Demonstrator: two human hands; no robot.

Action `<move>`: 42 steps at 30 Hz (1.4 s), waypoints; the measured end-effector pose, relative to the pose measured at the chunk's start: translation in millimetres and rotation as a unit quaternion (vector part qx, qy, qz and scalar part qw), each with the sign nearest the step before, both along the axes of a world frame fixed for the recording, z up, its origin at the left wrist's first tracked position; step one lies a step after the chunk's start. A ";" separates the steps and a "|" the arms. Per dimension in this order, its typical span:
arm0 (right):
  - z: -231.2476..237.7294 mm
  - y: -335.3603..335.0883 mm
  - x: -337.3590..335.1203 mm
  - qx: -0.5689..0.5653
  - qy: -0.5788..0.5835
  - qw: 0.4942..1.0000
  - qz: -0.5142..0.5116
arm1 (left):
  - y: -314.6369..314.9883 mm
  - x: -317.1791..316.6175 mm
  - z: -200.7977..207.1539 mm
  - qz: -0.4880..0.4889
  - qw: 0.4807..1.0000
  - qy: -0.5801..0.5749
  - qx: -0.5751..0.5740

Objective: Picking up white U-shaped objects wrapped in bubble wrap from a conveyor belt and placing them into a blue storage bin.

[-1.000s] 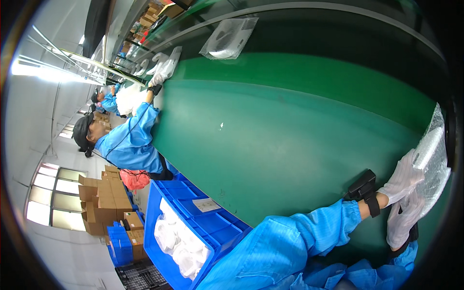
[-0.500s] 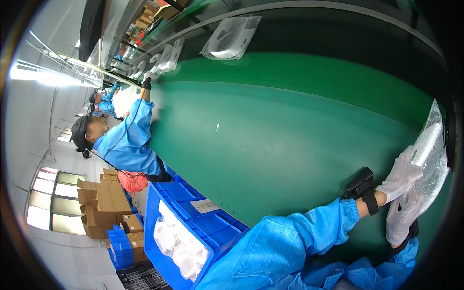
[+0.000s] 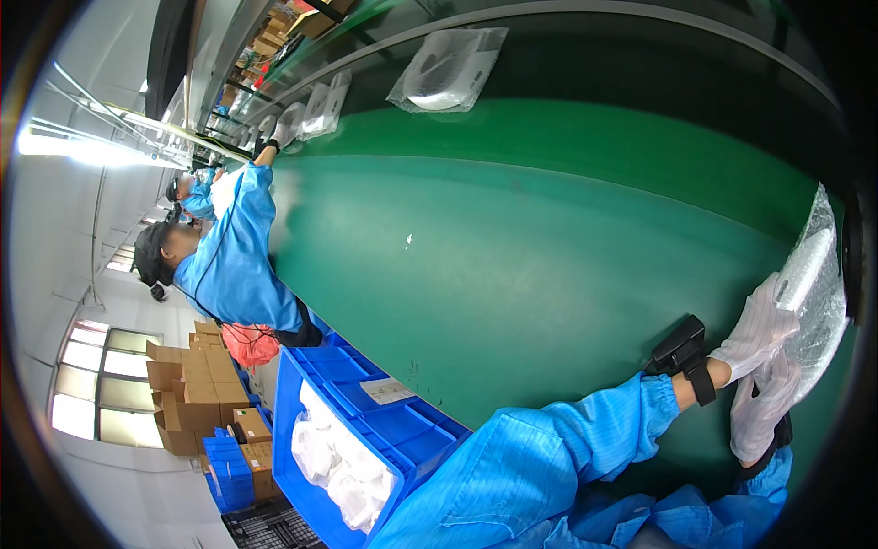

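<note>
At the far right, a clear bubble-wrap bag (image 3: 828,302) with a white plastic part (image 3: 807,265) inside is held between my two hands. My left hand (image 3: 759,325), in a white striped glove, is closed on the bag's near side, with a black device (image 3: 679,345) strapped at its wrist. Just below it, my right hand (image 3: 766,407), also gloved and with a black wristband, closes on the bag's lower part. The fingertips of both hands are partly hidden against the bag.
A green work surface (image 3: 512,274) stretches before me. Beyond it, a darker belt carries a bagged white part (image 3: 448,73) and several more farther left. A blue crate (image 3: 293,439) of white wrapped items stands at the lower left. A co-worker in blue (image 3: 229,247) reaches toward the belt.
The bagged part on the belt has slid slightly to the right. The co-worker's arm and gloved hand have shifted a little at the belt. My hands and bag are almost still.
</note>
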State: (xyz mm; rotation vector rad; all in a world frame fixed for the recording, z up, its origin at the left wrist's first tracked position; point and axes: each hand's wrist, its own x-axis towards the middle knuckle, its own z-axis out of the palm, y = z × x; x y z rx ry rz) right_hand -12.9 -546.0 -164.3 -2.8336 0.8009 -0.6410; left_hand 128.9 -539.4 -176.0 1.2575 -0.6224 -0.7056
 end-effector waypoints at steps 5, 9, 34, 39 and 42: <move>5.8 1.8 5.1 0.006 -0.012 1.000 0.001 | 6.8 16.0 22.8 -0.116 0.988 0.099 0.026; 13.5 3.6 12.1 -0.002 -0.029 0.999 0.026 | 6.0 16.8 24.6 -0.070 0.990 0.117 -0.032; 12.7 2.7 15.0 -0.023 -0.037 0.999 0.033 | 2.9 14.5 17.0 -0.039 0.992 0.104 -0.051; 13.4 2.0 13.2 -0.049 -0.024 0.998 0.035 | 3.1 16.2 15.9 -0.056 0.995 0.083 -0.024; 17.6 4.8 6.9 -0.056 -0.020 0.998 0.009 | 0.5 10.3 25.2 -0.085 0.985 0.145 -0.027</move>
